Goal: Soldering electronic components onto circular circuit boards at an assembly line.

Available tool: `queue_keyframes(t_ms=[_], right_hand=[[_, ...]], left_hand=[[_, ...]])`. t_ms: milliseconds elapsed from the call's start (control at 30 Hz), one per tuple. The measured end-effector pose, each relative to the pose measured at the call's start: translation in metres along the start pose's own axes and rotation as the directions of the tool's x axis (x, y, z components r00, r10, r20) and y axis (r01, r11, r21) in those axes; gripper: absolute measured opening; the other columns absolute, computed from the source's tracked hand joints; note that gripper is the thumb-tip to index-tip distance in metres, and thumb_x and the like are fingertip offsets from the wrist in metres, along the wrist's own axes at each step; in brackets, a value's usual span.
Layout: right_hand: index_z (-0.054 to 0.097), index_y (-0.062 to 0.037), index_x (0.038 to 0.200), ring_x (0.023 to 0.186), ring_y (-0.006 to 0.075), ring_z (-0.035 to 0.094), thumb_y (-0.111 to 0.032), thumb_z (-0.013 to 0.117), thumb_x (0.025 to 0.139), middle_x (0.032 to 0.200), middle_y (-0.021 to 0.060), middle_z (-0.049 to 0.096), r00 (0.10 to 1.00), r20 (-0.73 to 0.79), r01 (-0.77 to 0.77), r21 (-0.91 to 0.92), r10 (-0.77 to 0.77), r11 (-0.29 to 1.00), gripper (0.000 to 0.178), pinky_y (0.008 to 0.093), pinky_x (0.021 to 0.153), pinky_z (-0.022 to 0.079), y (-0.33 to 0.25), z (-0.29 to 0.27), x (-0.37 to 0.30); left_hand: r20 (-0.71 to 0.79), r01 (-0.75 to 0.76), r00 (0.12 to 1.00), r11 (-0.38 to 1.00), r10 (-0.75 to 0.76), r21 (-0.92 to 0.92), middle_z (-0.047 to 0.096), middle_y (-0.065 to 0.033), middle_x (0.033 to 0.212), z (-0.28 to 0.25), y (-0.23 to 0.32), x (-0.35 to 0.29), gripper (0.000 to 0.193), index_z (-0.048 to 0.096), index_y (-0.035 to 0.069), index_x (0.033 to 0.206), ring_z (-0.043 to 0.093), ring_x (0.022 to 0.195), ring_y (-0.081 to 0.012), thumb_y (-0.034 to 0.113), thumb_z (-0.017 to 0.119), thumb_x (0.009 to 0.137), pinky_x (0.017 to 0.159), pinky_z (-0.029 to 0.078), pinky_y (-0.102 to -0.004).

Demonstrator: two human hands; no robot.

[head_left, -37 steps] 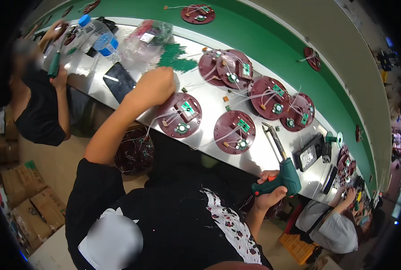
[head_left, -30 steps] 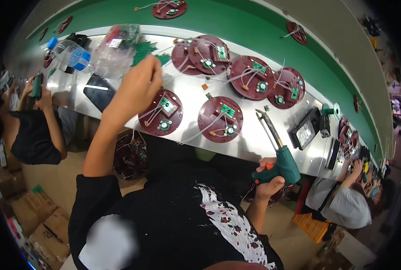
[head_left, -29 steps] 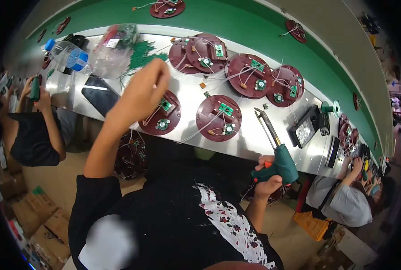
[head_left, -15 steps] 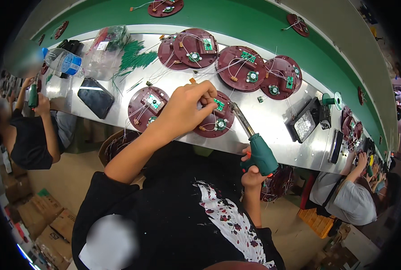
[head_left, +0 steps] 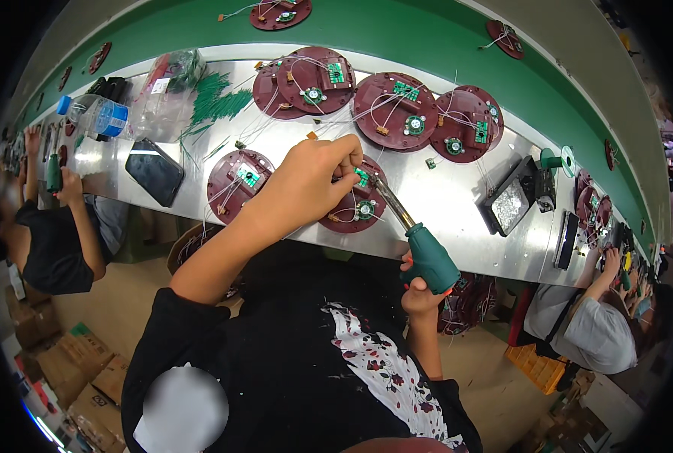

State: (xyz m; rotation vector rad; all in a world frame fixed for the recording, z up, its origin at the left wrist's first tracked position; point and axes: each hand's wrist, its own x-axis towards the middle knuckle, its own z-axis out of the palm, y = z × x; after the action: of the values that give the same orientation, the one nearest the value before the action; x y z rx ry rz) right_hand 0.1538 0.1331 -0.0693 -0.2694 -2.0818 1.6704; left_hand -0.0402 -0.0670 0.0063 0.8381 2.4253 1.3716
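Observation:
My right hand (head_left: 419,294) is wrapped round the handle of a green soldering gun (head_left: 431,255). Its metal rod slants up and left, and the tip meets the edge of a small green circuit board (head_left: 362,178) on a dark red round disc (head_left: 339,220). My left hand (head_left: 323,172) covers part of this disc, its fingers pinched together beside the board. What those fingers hold, if anything, is hidden. Below the board, a round green-and-white part (head_left: 365,210) sits on the same disc. Another wired red disc (head_left: 229,175) lies left of my forearm.
More red discs (head_left: 393,113) lie overlapped along the back of the metal bench (head_left: 442,219). Green strips (head_left: 219,102), a bottle (head_left: 95,115) and a phone (head_left: 154,172) are on the left. A black tray (head_left: 508,204) and wire spool (head_left: 559,161) stand right. People work on both sides.
The soldering gun's tip has shifted slightly left and down, closer to the circuit board's edge. My left hand keeps its pinch by the board. The whole view has shifted a little.

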Motion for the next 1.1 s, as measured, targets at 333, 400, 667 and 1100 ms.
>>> queue_keyframes(t_ms=[333, 400, 667, 1100], right_hand=[[0.071, 0.0062, 0.097, 0.066, 0.0149, 0.065, -0.072, 0.064, 0.088, 0.085, 0.0109, 0.067, 0.996, 0.07, 0.056, -0.056, -0.052, 0.997, 0.079, 0.0262, 0.057, 0.048, 0.007, -0.009, 0.0], [0.071, 0.0059, 0.1, 0.071, 0.0154, 0.066, -0.073, 0.064, 0.088, 0.088, 0.0111, 0.068, 0.998, 0.066, -0.016, -0.019, 0.017, 1.0, 0.08, 0.0268, 0.06, 0.05, 0.005, -0.009, -0.002], [0.062, 0.007, 0.121, 0.071, 0.0156, 0.063, -0.079, 0.053, 0.09, 0.094, 0.011, 0.066, 0.994, -0.076, -0.079, 0.073, 0.084, 0.994, 0.091, 0.027, 0.062, 0.052, 0.002, -0.004, -0.006], [0.062, 0.007, 0.125, 0.085, 0.0203, 0.071, -0.071, 0.062, 0.089, 0.109, 0.0138, 0.07, 0.992, -0.04, -0.105, 0.234, 0.118, 0.966, 0.086, 0.0306, 0.069, 0.059, 0.008, -0.015, -0.011]], left_hand=[[-0.015, 0.01, 1.0, 1.0, -0.01, 0.0, 0.066, -0.0129, 0.075, 0.001, 0.001, 0.002, 0.019, 0.061, -0.002, 0.095, 0.068, 0.069, -0.024, -0.003, 0.075, 0.082, 0.066, 0.054, -0.0327], [-0.007, 0.016, 1.0, 1.0, -0.016, 0.005, 0.066, -0.013, 0.074, 0.001, 0.002, 0.001, 0.019, 0.061, -0.002, 0.095, 0.068, 0.07, -0.024, -0.003, 0.074, 0.082, 0.066, 0.054, -0.0327], [-0.005, -0.004, 1.0, 0.999, 0.004, 0.039, 0.067, -0.0131, 0.072, 0.0, 0.003, 0.004, 0.019, 0.061, -0.002, 0.094, 0.068, 0.069, -0.0247, -0.003, 0.075, 0.081, 0.066, 0.054, -0.034], [0.085, 0.003, 0.996, 0.946, -0.032, 0.323, 0.068, -0.0119, 0.072, -0.002, 0.022, 0.004, 0.013, 0.062, 0.0, 0.093, 0.067, 0.065, -0.0265, 0.002, 0.072, 0.085, 0.063, 0.051, -0.0344]])
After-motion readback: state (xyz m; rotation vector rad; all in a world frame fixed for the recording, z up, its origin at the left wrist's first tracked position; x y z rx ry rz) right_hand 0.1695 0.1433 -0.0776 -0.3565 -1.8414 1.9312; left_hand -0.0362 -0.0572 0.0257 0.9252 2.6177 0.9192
